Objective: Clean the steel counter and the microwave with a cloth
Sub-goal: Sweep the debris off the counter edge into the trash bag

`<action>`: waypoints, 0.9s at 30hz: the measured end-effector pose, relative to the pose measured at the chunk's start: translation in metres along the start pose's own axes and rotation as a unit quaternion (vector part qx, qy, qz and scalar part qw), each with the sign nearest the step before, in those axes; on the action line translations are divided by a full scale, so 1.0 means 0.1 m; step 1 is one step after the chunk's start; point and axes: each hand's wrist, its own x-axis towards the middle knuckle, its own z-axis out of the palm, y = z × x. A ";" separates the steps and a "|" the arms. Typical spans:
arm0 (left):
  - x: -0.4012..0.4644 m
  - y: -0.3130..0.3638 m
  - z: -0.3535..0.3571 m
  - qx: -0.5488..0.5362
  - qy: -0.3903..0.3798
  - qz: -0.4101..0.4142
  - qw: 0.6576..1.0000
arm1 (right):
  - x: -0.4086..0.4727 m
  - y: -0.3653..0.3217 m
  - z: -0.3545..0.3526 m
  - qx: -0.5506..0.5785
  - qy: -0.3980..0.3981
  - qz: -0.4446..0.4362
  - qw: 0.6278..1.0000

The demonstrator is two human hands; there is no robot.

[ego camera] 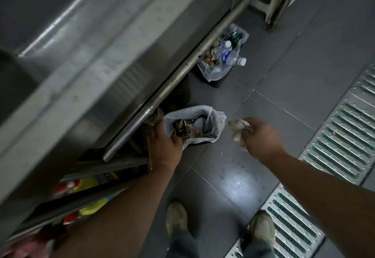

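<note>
Now at floor level: emptying wiped-up debris into a lined bin, cloth kept aside.

Nearest, bottom of frame: two worn pale shoes point(176, 218) on dark grey glossy tile, right one on the slotted metal drain grate point(343, 136). Mid-frame: left hand point(164, 146) curled over near rim of white-bagged bin point(215, 121), fingers pinching the thin crinkled liner, probably to hold the mouth open; scraps and paper inside. Right hand point(261, 136) fisted tight around crumpled off-white cloth point(239, 129), held just right of the bin, likely to keep it clear of the rubbish. Left half of frame: brushed steel counter point(81, 58) with round rail, blurred. Farther, upper centre: second lined bin point(221, 58) with clear plastic bottles. Microwave not in view.
</note>
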 end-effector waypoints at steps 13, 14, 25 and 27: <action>-1.16 0.77 -1.93 0.054 -0.110 0.030 0.992 | -1.23 -1.34 -1.31 -0.128 -0.078 0.008 0.989; -1.24 0.82 -2.08 0.053 -0.121 0.032 0.991 | -1.33 -1.47 -1.37 -0.154 -0.099 0.002 0.983; -1.72 0.82 -3.23 0.069 -0.270 0.013 0.960 | -2.32 -2.68 -1.54 -0.324 -0.176 -0.057 0.928; -1.72 0.79 -3.38 0.073 -0.283 0.012 0.956 | -2.41 -2.81 -1.55 -0.316 -0.169 -0.054 0.932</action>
